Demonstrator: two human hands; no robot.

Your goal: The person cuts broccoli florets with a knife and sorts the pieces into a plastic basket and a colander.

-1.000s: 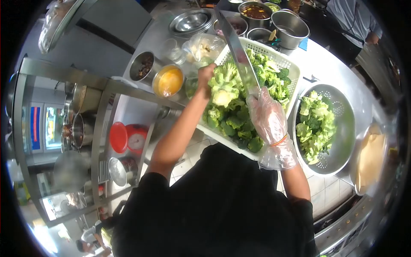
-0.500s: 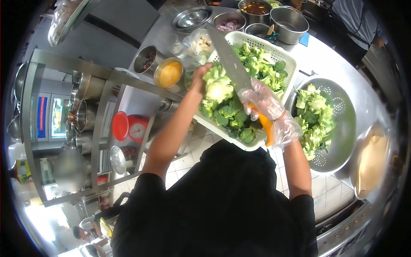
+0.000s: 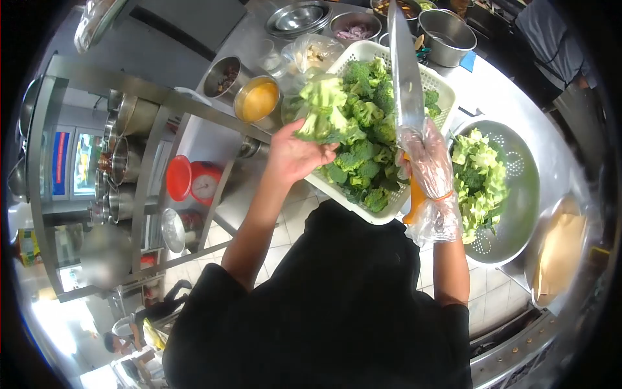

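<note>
A pale green broccoli head (image 3: 322, 104) rests in my left hand (image 3: 297, 153), which is bare and cups it from below at the left side of the white basket (image 3: 446, 87). Cut broccoli florets (image 3: 363, 159) fill much of that basket. My right hand (image 3: 427, 162), in a clear plastic glove, is wrapped round the orange handle of a large knife (image 3: 407, 78). The wide blade points away from me over the basket, apart from the broccoli head. Right of the glove, a metal colander (image 3: 521, 194) holds more broccoli pieces (image 3: 478, 178).
Behind the basket stand metal pots (image 3: 447, 39) and a bowl of sliced onion (image 3: 355, 29). A pot of yellow liquid (image 3: 259, 100) is at the left. A red scale (image 3: 205, 183) sits lower left. A tan-covered tray (image 3: 558, 253) lies far right. Another person's sleeve (image 3: 551, 39) shows top right.
The broccoli head has turned over in my left hand, whose palm now faces up. The knife has swung away to the right and now points more straight ahead.
</note>
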